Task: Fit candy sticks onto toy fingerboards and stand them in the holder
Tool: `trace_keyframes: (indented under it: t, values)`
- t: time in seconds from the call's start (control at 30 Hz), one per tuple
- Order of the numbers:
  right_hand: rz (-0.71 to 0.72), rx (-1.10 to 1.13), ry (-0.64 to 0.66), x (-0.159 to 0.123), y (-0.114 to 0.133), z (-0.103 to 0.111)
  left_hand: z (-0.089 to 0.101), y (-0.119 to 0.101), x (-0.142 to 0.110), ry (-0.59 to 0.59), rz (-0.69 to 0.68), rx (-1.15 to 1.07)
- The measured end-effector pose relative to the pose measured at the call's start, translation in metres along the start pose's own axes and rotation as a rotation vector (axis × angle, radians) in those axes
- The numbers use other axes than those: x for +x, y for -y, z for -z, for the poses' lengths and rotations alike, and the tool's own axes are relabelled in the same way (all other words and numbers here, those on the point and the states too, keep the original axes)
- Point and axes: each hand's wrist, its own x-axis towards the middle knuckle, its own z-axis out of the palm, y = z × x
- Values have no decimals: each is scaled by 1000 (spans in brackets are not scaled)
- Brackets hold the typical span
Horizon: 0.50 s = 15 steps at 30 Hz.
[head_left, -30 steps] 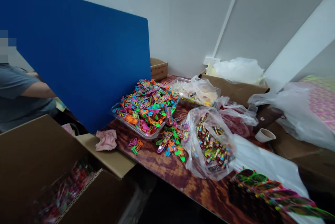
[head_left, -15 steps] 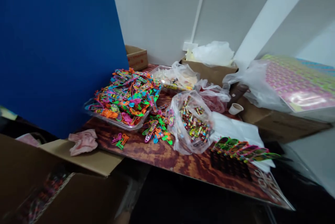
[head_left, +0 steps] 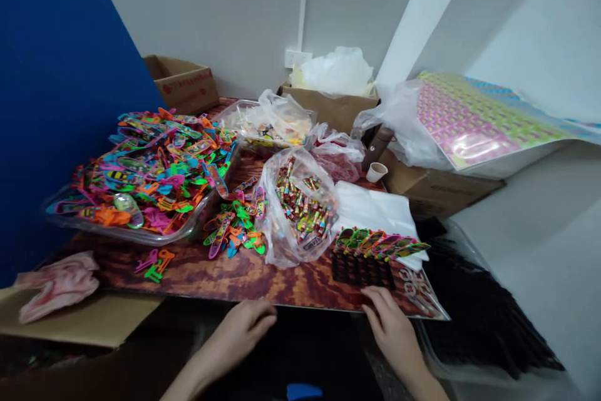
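My left hand is at the table's front edge, its fingers loosely bent and the thumb slightly apart, with nothing visible in it. My right hand reaches the edge farther right, fingers stretched and thumb apart, holding nothing. Just beyond its fingertips sits a black slotted holder. Along the holder's back stands a row of colourful skateboard-shaped pieces. A clear plastic bag of small striped cylinders stands open between the hands, farther back. To its left is a small pile of bright plastic pieces.
A clear tray heaped with coloured skateboard-shaped pieces fills the left. Small plastic parts and a pink cloth lie at the front left. White plastic sheets, a paper cup and boxes stand farther back.
Both my hands have come into view at the front edge of the table. The view has turned right, so the table's contents appear shifted left and the blue panel shows less.
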Motion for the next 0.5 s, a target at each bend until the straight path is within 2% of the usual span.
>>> trace_keyframes:
  t: [0.1,0.2,0.3,0.5]
  values:
    - [-28,-79,-112,11,0,-16,-9,-44,29,-78,-119,35]
    - [-17,-106,-156,20,-3,-25,-28,-60,41,-26,-208,64]
    - [-14,-98,-202,29,-9,-25,-44,-47,38,63,-272,23]
    - [-20,-71,-240,43,-15,-25,-64,18,13,67,-195,-88]
